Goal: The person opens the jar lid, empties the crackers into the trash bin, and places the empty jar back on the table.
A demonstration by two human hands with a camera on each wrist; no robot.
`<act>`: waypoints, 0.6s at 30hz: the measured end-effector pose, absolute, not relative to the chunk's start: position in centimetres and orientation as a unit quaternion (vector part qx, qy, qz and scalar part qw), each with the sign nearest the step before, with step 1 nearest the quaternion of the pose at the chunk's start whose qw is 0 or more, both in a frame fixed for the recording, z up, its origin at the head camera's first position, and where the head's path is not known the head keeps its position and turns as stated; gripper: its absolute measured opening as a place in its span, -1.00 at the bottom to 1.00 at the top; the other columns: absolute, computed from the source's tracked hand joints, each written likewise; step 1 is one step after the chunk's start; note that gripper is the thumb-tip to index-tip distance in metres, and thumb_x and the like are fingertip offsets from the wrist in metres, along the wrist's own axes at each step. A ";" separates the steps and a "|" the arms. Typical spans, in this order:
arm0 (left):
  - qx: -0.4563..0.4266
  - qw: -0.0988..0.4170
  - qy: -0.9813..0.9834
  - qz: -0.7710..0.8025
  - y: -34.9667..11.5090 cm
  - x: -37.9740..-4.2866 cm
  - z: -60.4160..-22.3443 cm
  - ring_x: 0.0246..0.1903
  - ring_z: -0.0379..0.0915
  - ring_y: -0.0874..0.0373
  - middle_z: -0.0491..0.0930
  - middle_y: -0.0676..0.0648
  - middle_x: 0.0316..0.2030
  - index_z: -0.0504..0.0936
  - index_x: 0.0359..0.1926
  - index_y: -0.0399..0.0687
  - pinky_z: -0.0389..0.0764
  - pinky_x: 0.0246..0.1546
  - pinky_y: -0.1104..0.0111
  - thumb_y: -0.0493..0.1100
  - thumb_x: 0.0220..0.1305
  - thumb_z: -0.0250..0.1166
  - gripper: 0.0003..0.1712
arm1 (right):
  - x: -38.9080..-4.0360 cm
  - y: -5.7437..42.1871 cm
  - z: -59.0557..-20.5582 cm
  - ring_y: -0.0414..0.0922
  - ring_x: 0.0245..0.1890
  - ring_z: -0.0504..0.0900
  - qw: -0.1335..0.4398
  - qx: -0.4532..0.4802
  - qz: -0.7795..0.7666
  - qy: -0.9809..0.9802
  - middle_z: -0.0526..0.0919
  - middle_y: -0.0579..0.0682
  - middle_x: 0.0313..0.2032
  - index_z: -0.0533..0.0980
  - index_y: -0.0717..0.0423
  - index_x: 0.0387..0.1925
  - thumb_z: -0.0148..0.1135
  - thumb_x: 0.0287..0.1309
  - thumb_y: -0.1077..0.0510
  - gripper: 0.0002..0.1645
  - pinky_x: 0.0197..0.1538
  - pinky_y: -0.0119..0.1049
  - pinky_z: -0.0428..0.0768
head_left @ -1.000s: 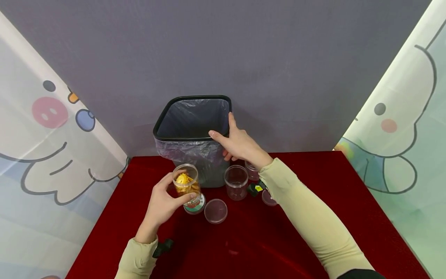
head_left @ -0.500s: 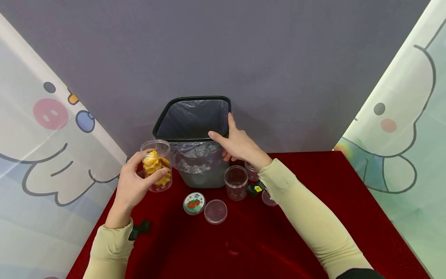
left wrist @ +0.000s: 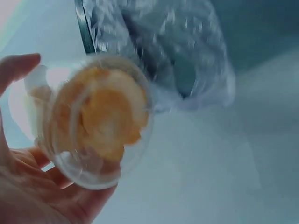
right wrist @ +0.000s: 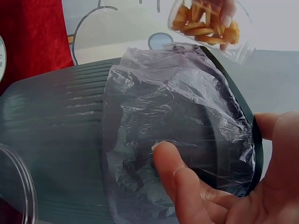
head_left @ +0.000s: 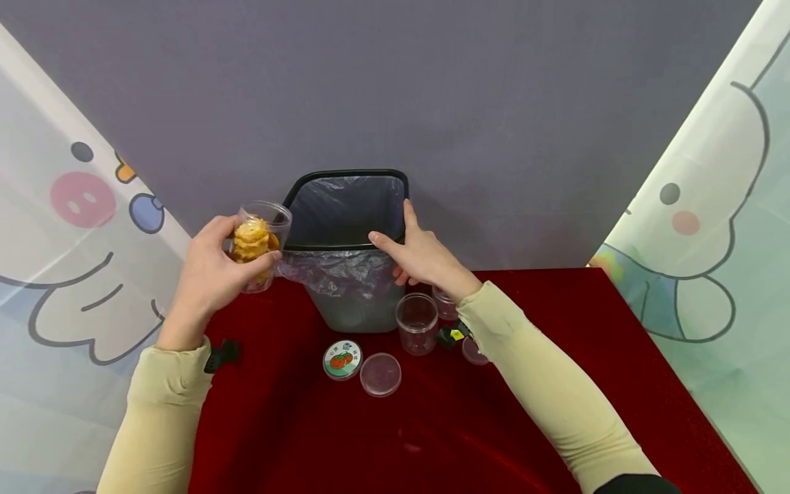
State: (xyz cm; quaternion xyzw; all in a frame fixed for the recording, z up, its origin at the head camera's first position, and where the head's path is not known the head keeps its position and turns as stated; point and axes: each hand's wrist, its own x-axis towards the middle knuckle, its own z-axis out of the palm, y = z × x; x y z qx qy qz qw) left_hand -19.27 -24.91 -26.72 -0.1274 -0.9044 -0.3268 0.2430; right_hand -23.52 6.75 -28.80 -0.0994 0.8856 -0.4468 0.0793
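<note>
In the head view my left hand (head_left: 210,267) grips a clear plastic jar (head_left: 280,226) of ribbed yellow-orange snacks (head_left: 251,240). The uncapped jar is raised at the left rim of a grey trash bin (head_left: 354,309), leaning slightly right. In the left wrist view the snacks (left wrist: 110,116) show through the jar, blurred. My right hand (head_left: 426,257) holds the bin's black rim at its front right corner. The right wrist view shows its fingers (right wrist: 170,161) against the outside of the clear bag (right wrist: 145,116) folded over the rim.
On the red cloth (head_left: 333,439) before the bin lie a round lid with a tomato picture (head_left: 342,360) and a clear lid (head_left: 380,375). An open clear jar (head_left: 417,329) stands right of them. Another jar (head_left: 446,305) and lid (head_left: 474,351) are partly behind my right arm.
My left hand has carried the snack jar left and up from above the lids to the bin's left rim. My right hand has stayed on the rim.
</note>
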 end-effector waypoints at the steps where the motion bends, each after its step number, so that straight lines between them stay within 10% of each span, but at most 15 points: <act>1: -0.127 0.249 -0.907 -0.313 -25.0 -19.5 -26.4 -0.16 0.37 -0.03 0.50 -0.15 -0.09 0.59 0.05 -0.22 0.42 -0.24 0.30 -0.02 0.04 0.53 -0.40 | -23.5 6.7 -28.8 -0.02 -0.56 0.70 0.079 -0.099 -0.447 0.885 0.69 0.11 -0.51 -0.55 -0.30 0.53 0.07 0.17 -0.56 0.31 -0.45 -0.17 0.67; 18: -0.145 0.333 -0.924 -0.116 -24.5 -22.2 -23.8 0.02 0.19 -0.29 0.40 -0.31 0.01 0.54 0.21 -0.23 0.39 -0.12 -0.14 -0.12 -0.12 0.52 -0.22 | -23.5 6.7 -28.8 0.00 -0.58 0.70 0.073 -0.102 -0.458 0.880 0.67 0.13 -0.52 -0.52 -0.26 0.55 0.10 0.22 -0.49 0.28 -0.47 -0.16 0.67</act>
